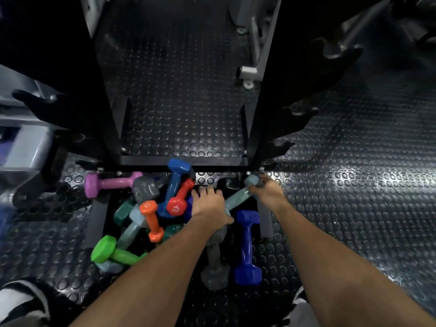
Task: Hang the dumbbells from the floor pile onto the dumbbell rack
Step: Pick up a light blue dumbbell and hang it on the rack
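Dark gym, black studded floor [354, 208], glare on the right. Black rack [184, 161] dead ahead, hooks out to both sides, all bare in view. Pile [151, 208] heaped at its foot: purple, grey, blue, red, orange, green, teal, all crossed over one another.

Right hand [267, 191] low by the rack's right foot, fingers curled round the far end of a pale teal dumbbell [236, 198]. Left hand [207, 204] down on the heap beside it, fingers bent over something dark; gripping or only resting, cannot tell. Navy dumbbell [247, 246] lying alone, just right of the left forearm.

Nothing hung yet, by the look of it. Risks from here: grip near the head, not mid-handle, so likely to tip or slip on the lift. Near end tucked under the left wrist, may snag. Heap loose, could roll toward the shoes.
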